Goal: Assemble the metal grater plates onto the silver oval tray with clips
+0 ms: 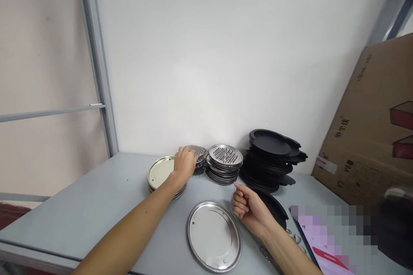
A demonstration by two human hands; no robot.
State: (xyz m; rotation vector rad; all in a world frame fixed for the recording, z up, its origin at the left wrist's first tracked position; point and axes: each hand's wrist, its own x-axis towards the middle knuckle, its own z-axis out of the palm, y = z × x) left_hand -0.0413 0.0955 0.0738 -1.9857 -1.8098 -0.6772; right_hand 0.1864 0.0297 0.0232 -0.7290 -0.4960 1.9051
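Observation:
My left hand point(185, 164) reaches to the back of the table, its fingers curled at the rim of a perforated metal disc point(198, 151) on top of a dark stack. Part of its grip is hidden behind the knuckles. Under my left wrist stands a stack of pale gold round plates point(160, 172). My right hand point(247, 210) hovers over the table with its fingers curled in, and nothing shows in them. Left of it, a round silver metal plate point(214, 237) with a raised rim lies flat. Behind it stands a stack of silver grater discs point(225, 157).
Black plastic trays point(271, 144) are piled unevenly at the back right, and another black piece point(270, 206) lies behind my right wrist. Metal rings point(296, 237) lie beside my right forearm. A large cardboard box point(371, 129) leans at the right.

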